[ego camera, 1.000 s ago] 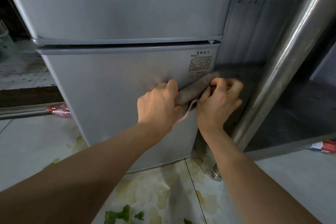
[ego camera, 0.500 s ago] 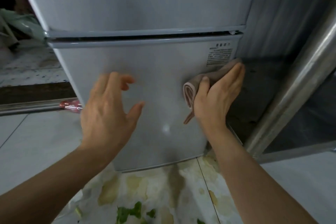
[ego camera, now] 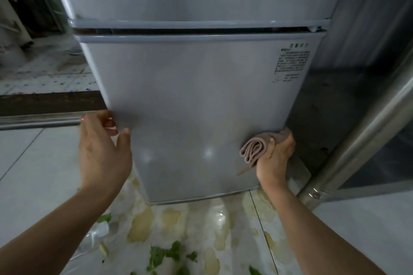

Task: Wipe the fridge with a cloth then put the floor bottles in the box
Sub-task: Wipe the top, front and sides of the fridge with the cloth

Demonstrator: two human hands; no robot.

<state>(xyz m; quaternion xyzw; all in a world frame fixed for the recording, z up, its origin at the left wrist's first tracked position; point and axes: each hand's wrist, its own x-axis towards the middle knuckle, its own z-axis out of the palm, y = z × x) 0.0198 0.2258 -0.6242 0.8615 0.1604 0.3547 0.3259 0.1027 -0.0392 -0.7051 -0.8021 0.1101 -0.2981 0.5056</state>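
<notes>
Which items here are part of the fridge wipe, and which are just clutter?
In the job: fridge; folded cloth, gripped by right hand; left hand at door's left edge.
Lying about: green leaves, plastic bag, yellowish floor stains, steel post.

My right hand [ego camera: 275, 156] is hemmed between the fridge [ego camera: 196, 105] corner and a slanting steel post [ego camera: 357, 140]; only a narrow dark gap runs there. Left of my left hand [ego camera: 101, 152], open floor [ego camera: 33, 163] lies below a low rail [ego camera: 40, 119].

One fridge [ego camera: 196, 100], one cloth [ego camera: 254, 152], two hands, left hand [ego camera: 100, 154], right hand [ego camera: 276, 158]
</notes>
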